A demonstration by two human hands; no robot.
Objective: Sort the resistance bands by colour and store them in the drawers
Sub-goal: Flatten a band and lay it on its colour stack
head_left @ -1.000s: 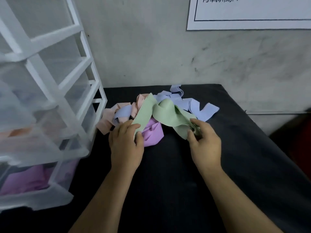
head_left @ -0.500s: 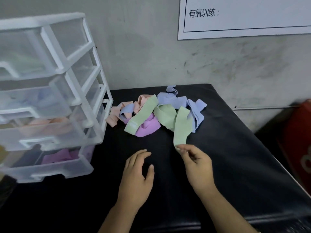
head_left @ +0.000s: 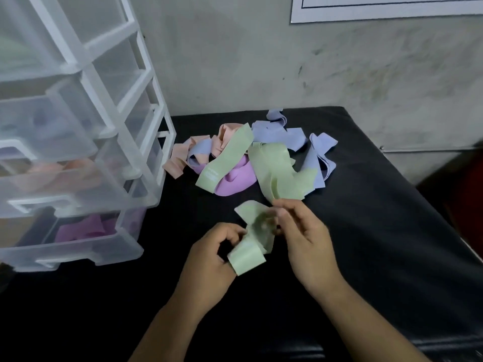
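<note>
clear drawers (head_left: 78, 176) stand left of band pile (head_left: 271, 163).

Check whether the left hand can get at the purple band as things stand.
Probably not yet: the left hand grips a green band, and a green strip lies across the purple band. The table between looks free.

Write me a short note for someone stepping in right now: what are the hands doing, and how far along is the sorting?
Hands: left hand and right hand both pinch one green band.
Pile beside the drawer unit: second green band, purple band, blue bands, peach bands, mixed.
Done: purple bands in the bottom drawer, peach ones in the drawer above.
Left: store the green band, then sort the pile.
</note>
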